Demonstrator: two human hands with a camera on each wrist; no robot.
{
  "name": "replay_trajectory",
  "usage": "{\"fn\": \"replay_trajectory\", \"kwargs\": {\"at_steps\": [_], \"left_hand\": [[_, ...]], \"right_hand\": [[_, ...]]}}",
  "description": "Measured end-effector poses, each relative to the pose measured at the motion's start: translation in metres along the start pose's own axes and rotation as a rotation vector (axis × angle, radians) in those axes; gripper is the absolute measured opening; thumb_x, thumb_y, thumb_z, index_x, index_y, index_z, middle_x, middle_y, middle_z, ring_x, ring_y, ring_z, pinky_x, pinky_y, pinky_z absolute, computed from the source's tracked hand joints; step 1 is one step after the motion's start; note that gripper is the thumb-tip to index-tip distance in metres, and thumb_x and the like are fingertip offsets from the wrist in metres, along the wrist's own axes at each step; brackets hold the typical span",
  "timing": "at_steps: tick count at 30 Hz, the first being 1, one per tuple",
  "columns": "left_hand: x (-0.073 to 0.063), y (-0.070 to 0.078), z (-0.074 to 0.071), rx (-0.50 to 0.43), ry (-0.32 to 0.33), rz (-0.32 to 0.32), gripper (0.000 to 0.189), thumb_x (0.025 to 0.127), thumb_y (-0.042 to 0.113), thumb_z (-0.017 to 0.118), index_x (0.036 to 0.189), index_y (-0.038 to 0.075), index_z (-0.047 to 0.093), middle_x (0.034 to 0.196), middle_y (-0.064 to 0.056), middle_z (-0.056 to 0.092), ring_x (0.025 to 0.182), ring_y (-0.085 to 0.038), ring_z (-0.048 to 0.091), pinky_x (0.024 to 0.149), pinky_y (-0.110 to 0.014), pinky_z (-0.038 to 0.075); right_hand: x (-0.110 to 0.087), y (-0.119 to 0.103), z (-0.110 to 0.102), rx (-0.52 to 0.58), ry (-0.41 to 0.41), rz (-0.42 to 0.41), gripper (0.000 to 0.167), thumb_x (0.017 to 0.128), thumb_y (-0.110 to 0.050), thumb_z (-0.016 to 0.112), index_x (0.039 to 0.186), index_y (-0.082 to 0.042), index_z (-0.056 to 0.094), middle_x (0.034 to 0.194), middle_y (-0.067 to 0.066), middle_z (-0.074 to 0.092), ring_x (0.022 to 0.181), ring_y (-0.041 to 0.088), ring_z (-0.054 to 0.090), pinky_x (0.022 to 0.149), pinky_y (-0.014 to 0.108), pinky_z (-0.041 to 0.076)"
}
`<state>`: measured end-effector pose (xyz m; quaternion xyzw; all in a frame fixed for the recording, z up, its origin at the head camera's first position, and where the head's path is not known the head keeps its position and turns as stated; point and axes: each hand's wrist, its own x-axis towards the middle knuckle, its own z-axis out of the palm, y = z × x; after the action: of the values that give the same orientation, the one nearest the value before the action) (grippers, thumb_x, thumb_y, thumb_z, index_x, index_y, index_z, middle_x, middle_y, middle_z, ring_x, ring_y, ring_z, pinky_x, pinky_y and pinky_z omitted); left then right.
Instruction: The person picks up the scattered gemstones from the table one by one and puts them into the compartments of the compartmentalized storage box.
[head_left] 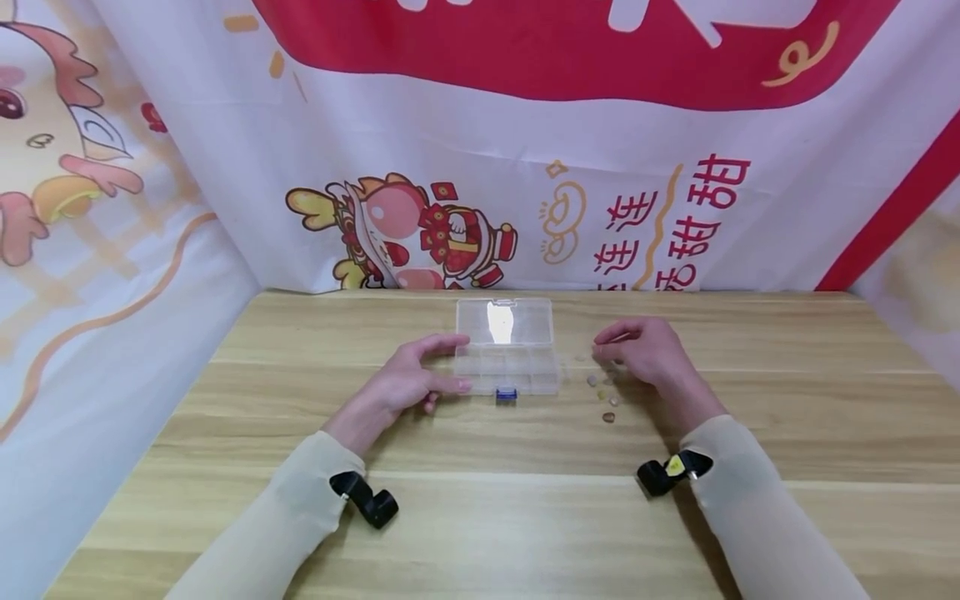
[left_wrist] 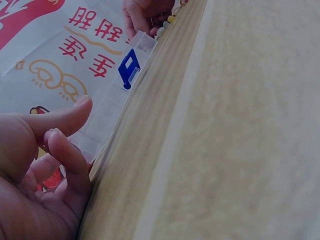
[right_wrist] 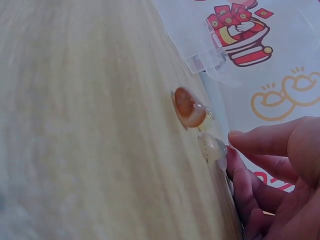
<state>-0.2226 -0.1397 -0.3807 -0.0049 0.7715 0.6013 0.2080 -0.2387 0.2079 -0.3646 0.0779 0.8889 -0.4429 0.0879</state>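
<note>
A clear plastic compartment box [head_left: 517,383] stands on the table with its lid [head_left: 480,322] raised at the back. Its blue latch [head_left: 506,394] faces forward. My left hand [head_left: 408,375] holds the box's left end, thumb at the front edge and index finger near the hinge. To the box's right, my right hand [head_left: 648,350] hovers low among several small polished stones, fingers bent and fingertips down; I cannot tell whether a stone is between them. A brown stone [right_wrist: 187,107] and a pale stone [right_wrist: 211,147] lie near these fingertips.
The wooden table [head_left: 480,517] ends at a white printed cloth [head_left: 480,142] behind the box. Another cloth [head_left: 150,333] hangs along the left side. A yellowish stone [head_left: 602,395] and a grey stone [head_left: 592,381] lie between the box and my right wrist.
</note>
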Motion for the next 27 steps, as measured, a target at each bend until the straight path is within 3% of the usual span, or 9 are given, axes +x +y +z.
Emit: {"fn": "replay_trajectory", "kwargs": {"at_steps": [6,13,21,27], "left_hand": [[0.002,0.001,0.001,0.007,0.004,-0.001,0.071,0.084,0.012,0.089,0.145,0.036,0.062,0.157,-0.001,0.047,0.054,-0.013,0.048,0.048,-0.021,0.046],[0.0,0.001,0.0,0.005,-0.005,-0.003,0.071,0.085,0.012,0.088,0.147,0.033,0.061,0.159,-0.005,0.044,0.054,-0.012,0.048,0.048,-0.021,0.045],[-0.001,0.003,0.001,0.002,-0.002,-0.008,0.071,0.085,0.011,0.089,0.147,0.034,0.061,0.158,-0.003,0.045,0.054,-0.013,0.048,0.048,-0.02,0.045],[-0.001,0.004,0.002,-0.003,0.001,-0.019,0.071,0.085,0.011,0.089,0.146,0.036,0.061,0.157,0.0,0.047,0.054,-0.013,0.048,0.048,-0.02,0.045]], "right_hand": [[-0.002,-0.005,-0.003,0.005,-0.012,-0.007,0.029,0.098,-0.021,0.077,0.126,-0.012,0.076,0.127,0.015,0.075,0.107,0.025,0.062,0.085,0.031,0.045],[-0.004,-0.012,-0.002,0.033,-0.021,-0.008,0.035,0.099,-0.023,0.074,0.133,-0.016,0.073,0.139,0.012,0.07,0.118,0.026,0.06,0.092,0.032,0.046],[-0.008,-0.018,0.001,0.041,-0.022,-0.058,0.032,0.104,-0.021,0.068,0.135,-0.015,0.072,0.139,0.011,0.07,0.123,0.028,0.064,0.1,0.038,0.054],[-0.01,-0.022,0.004,0.031,-0.016,-0.107,0.029,0.106,-0.021,0.067,0.133,-0.013,0.074,0.138,0.011,0.071,0.122,0.026,0.064,0.095,0.033,0.054]]}}
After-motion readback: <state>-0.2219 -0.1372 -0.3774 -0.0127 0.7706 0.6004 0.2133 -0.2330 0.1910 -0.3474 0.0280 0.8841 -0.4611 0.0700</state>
